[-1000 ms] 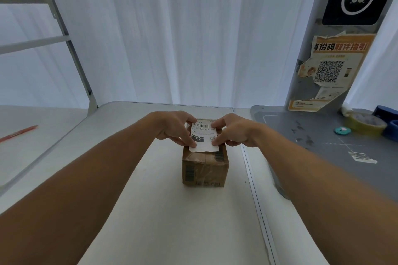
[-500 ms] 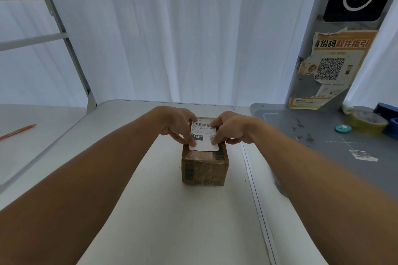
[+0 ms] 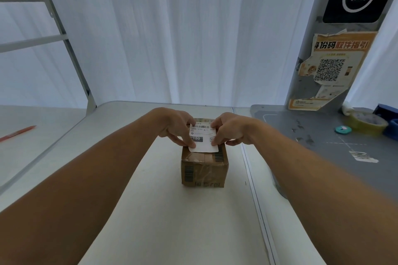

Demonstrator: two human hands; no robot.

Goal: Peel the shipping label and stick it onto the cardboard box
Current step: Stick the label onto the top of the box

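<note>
A small brown cardboard box (image 3: 204, 168) stands on the white table (image 3: 163, 211) in front of me. A white shipping label (image 3: 203, 136) with a barcode and a dark "150" block lies over the box's top. My left hand (image 3: 178, 127) holds the label's left edge, a fingertip on its near left corner. My right hand (image 3: 228, 128) holds the right edge, a fingertip on the near right corner. Whether the label touches the box all over cannot be told; the far part of the box top is hidden.
A grey mat (image 3: 336, 140) lies to the right with a roll of tape (image 3: 366, 122), a small teal disc (image 3: 343, 129) and a scrap of label (image 3: 363, 156). A red pen (image 3: 17, 133) lies on a side surface at left. White curtains hang behind.
Both hands and the label have stayed on the box top, with only slight shifts of the fingers toward the label's near corners. The box has not moved.
</note>
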